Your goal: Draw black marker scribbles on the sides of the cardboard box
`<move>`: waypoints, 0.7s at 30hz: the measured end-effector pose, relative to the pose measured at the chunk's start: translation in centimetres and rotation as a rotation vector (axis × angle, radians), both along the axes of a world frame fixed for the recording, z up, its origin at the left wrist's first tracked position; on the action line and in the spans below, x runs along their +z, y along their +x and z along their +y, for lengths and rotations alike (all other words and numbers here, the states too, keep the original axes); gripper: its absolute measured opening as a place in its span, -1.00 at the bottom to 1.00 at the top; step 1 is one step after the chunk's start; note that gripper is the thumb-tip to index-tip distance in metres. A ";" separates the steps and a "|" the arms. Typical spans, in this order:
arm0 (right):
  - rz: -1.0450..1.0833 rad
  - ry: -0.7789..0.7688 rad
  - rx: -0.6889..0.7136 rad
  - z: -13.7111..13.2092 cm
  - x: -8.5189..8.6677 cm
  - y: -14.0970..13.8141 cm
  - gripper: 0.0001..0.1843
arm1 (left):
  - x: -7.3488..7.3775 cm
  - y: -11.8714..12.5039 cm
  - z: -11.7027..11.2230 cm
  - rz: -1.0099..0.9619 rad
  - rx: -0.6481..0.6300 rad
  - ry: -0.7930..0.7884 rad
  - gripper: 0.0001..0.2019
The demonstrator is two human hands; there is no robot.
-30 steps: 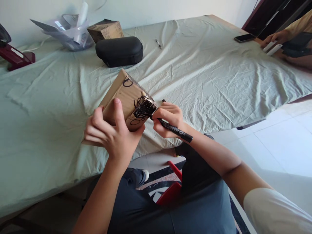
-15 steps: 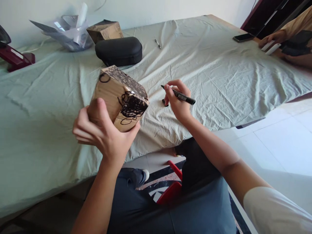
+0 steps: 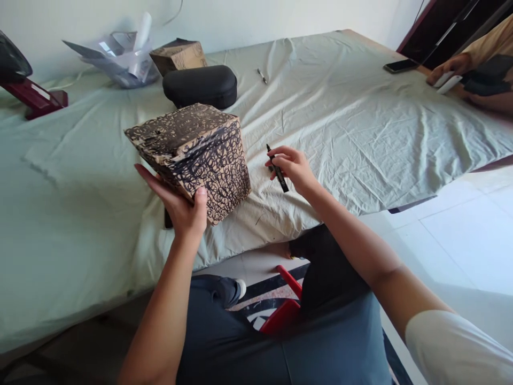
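A cardboard box [image 3: 214, 166] covered in black looping scribbles is tilted up off the cloth. My left hand [image 3: 180, 208] grips its lower near side, thumb on the scribbled face and fingers partly hidden beneath. To the right of the box, my right hand [image 3: 294, 168] is closed around a black marker [image 3: 278, 171]. The marker's uncapped tip points up and away from me, apart from the box. A dark object, mostly hidden, shows under my left wrist.
Pale green cloth [image 3: 340, 133] covers the table. Behind the box lie a black zip case [image 3: 200, 86], a second scribbled box [image 3: 180, 54], a plastic basket [image 3: 132, 77] and a pen [image 3: 262, 76]. At the right, another person's hand [image 3: 451, 69] holds something white near a phone [image 3: 401, 66].
My left hand has turned the box, so densely scribbled faces replace the plainer brown one. The marker has swung more upright in my right hand.
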State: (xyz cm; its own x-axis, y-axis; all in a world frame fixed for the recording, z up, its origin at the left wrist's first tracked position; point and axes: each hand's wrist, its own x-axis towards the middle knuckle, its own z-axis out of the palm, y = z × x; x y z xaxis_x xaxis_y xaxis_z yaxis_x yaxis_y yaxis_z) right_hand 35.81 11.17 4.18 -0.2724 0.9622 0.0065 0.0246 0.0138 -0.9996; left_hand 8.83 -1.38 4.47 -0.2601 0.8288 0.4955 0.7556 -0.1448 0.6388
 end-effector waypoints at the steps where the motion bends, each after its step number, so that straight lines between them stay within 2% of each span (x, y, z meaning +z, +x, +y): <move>1: -0.081 0.021 0.002 -0.1 0.0 0.2 -0.78 | -0.7 -0.5 0.4 -0.001 0.035 0.055 0.12; 4: -0.392 0.091 0.046 -0.6 0.4 0.7 -0.77 | -2.4 -1.7 1.3 -0.020 0.093 0.164 0.20; 8: -0.755 0.119 0.186 -1.6 1.0 1.5 -0.75 | -3.7 -2.3 2.0 -0.035 0.078 0.180 0.12; 11: -0.898 0.111 0.233 -2.0 1.2 1.8 -0.69 | -4.1 -2.6 2.2 -0.017 0.071 0.166 0.09; 13: -0.987 0.167 0.241 -2.1 1.2 1.8 -0.68 | -4.4 -2.7 2.4 -0.033 0.060 0.197 0.14; 16: -1.093 0.220 0.259 -1.8 1.1 1.9 -0.69 | -4.8 -2.9 2.5 -0.048 0.052 0.234 0.18; 21: -1.194 0.187 0.246 -1.5 1.1 2.1 -0.76 | -5.4 -3.2 2.6 -0.038 0.054 0.225 0.18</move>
State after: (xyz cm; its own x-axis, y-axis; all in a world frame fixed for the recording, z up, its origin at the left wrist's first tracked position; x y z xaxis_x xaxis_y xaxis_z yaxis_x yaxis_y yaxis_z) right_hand 37.91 9.71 5.29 -0.3761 0.8953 -0.2387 0.8974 0.2878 -0.3344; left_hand 5.64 1.18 -0.91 -0.3230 0.6830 0.6551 0.7421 -0.2467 0.6232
